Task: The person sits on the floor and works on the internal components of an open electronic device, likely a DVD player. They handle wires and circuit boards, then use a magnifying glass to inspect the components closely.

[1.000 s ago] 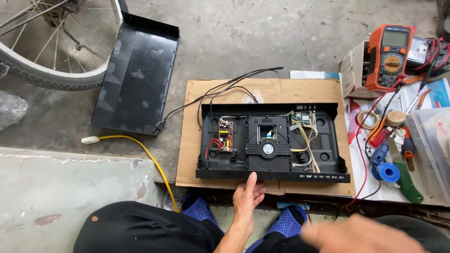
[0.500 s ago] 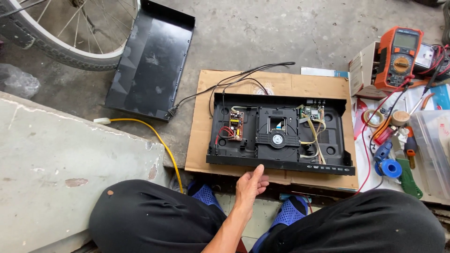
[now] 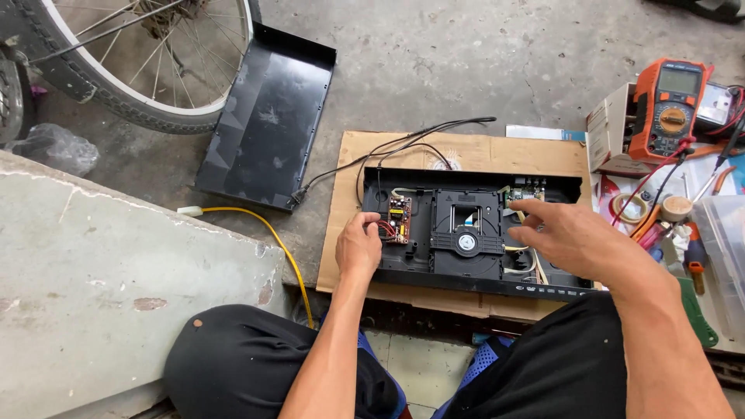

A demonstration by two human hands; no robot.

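Note:
An opened black disc player lies on a sheet of cardboard, its drive unit in the middle and small circuit boards on both sides. My left hand rests on the player's left end, fingers curled against the small power board. My right hand hovers over the right side with fingers spread, the forefinger reaching toward the green board. Neither hand holds anything.
The player's black metal cover lies on the concrete at back left beside a bicycle wheel. A yellow cable runs past a concrete slab. An orange multimeter, tape rolls and tools crowd the right.
My left hand has moved from the player's front edge to its left end by the power board. My right hand has come in over the right side. The view has shifted right.

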